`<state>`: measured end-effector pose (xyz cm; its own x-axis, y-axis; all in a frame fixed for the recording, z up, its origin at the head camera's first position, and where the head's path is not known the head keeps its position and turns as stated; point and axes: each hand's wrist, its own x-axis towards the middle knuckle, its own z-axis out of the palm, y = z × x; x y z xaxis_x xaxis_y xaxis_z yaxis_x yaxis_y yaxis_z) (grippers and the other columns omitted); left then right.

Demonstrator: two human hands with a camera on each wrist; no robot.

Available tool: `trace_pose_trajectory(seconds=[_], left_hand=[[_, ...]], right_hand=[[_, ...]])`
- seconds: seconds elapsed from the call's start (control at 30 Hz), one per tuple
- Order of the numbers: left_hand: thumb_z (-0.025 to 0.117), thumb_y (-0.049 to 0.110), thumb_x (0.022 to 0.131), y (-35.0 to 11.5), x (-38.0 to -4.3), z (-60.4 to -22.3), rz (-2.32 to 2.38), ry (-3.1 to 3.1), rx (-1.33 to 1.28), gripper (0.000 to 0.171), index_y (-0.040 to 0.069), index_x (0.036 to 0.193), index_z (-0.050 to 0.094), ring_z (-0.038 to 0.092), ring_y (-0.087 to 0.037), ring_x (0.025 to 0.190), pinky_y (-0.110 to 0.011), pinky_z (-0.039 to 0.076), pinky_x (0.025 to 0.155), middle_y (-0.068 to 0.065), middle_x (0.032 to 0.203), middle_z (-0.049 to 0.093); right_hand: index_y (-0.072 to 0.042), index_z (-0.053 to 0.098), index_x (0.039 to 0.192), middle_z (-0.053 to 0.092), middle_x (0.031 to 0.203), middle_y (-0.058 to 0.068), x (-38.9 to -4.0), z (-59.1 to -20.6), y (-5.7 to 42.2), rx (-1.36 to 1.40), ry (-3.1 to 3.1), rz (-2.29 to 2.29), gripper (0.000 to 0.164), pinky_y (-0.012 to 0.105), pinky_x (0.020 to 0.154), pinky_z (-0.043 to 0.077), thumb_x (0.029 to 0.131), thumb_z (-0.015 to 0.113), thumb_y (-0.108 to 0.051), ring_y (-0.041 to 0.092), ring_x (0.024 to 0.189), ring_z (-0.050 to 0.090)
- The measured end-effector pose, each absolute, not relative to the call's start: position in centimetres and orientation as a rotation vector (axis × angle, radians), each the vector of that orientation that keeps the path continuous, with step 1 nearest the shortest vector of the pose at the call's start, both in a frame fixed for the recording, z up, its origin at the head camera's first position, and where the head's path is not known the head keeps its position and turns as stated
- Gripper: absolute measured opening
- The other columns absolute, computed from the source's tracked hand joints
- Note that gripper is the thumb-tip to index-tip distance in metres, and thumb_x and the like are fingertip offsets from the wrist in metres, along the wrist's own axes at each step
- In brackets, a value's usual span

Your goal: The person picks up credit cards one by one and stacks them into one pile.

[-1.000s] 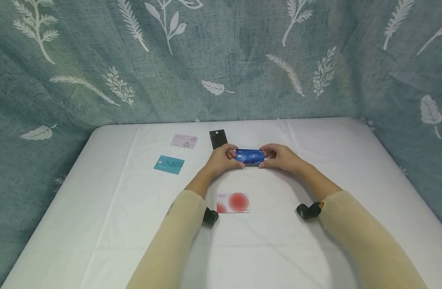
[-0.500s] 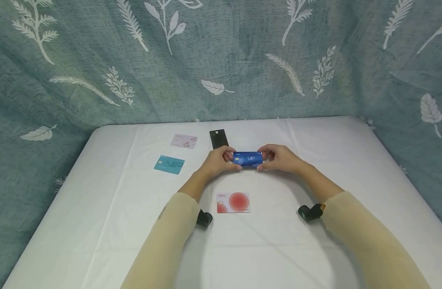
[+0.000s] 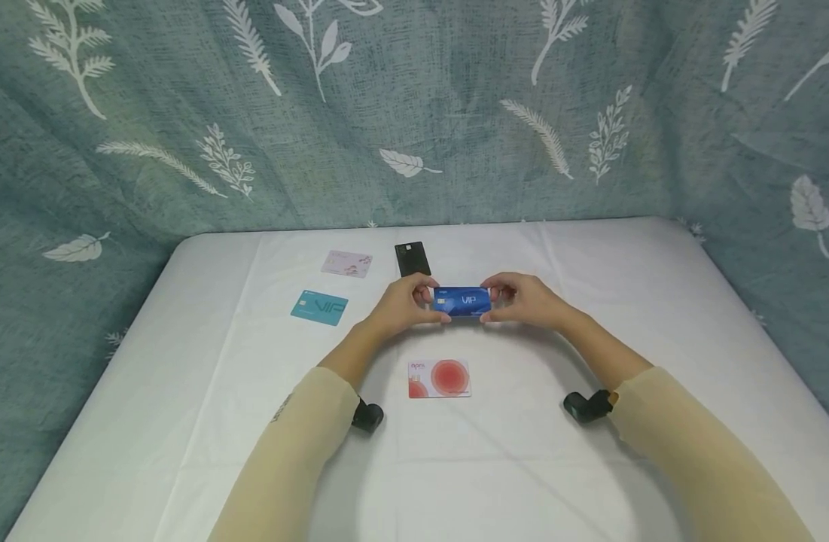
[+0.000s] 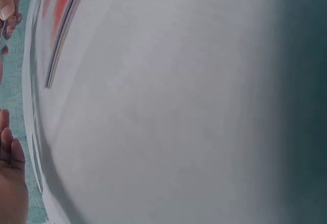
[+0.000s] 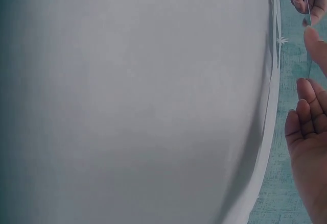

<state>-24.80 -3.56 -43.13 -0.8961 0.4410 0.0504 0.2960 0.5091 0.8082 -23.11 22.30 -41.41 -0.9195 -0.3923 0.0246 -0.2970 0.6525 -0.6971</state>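
Observation:
A blue bank-style card (image 3: 462, 301) marked "VIP" is held between both hands above the white table. Its left end is pinched by the thumb and fingers of my left hand (image 3: 403, 303). My right hand (image 3: 525, 301) pinches the right end in the same way. In the right wrist view the card (image 5: 308, 12) appears nearly edge-on as a thin strip. Closer to me lies a white card with red circles (image 3: 439, 379); the left wrist view shows layered edges beneath its red-and-white face (image 4: 60, 15), like a small stack.
A teal card (image 3: 319, 308) lies to the left of the hands, with a pale pink card (image 3: 346, 264) behind it. Just beyond my left hand is a black card (image 3: 412, 259). Behind the white-covered table (image 3: 509, 467) hangs a green leaf-patterned curtain (image 3: 455, 135).
The blue card has shifted slightly left and towards me, held by both hands throughout. My left forearm has swung outward to the left. The cards on the table have stayed put.

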Motion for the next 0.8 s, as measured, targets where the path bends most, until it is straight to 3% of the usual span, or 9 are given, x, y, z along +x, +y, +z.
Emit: trace_pose_trajectory(seconds=[0.23, 0.8], left_hand=[[0.086, 0.031, 0.067, -4.4, -24.0, -42.9, 1.287, 2.607, 0.617, 0.061, 0.01, 0.118, 0.06, 0.05, -0.017, 0.087, -0.027, 0.043, 0.076, -0.003, 0.092, 0.055], [0.088, 0.029, 0.065, -6.3, -22.4, -42.0, 1.266, 2.599, 0.719, 0.061, 0.007, 0.114, 0.058, 0.051, -0.023, 0.091, -0.029, 0.043, 0.081, -0.006, 0.095, 0.055]], right_hand=[[-0.001, 0.062, 0.116, 0.06, 0.092, 0.008, -22.4, -41.2, 21.6, -0.623, 2.744, -1.108, 0.059, 0.036, 0.081, 0.042, 0.069, 0.084, -0.028, 0.023, 0.088, 0.05], [-0.004, 0.063, 0.116, 0.058, 0.089, 0.005, -20.6, -40.2, 19.7, -0.632, 2.756, -1.03, 0.061, 0.033, 0.075, 0.041, 0.067, 0.085, -0.031, 0.02, 0.085, 0.046]])
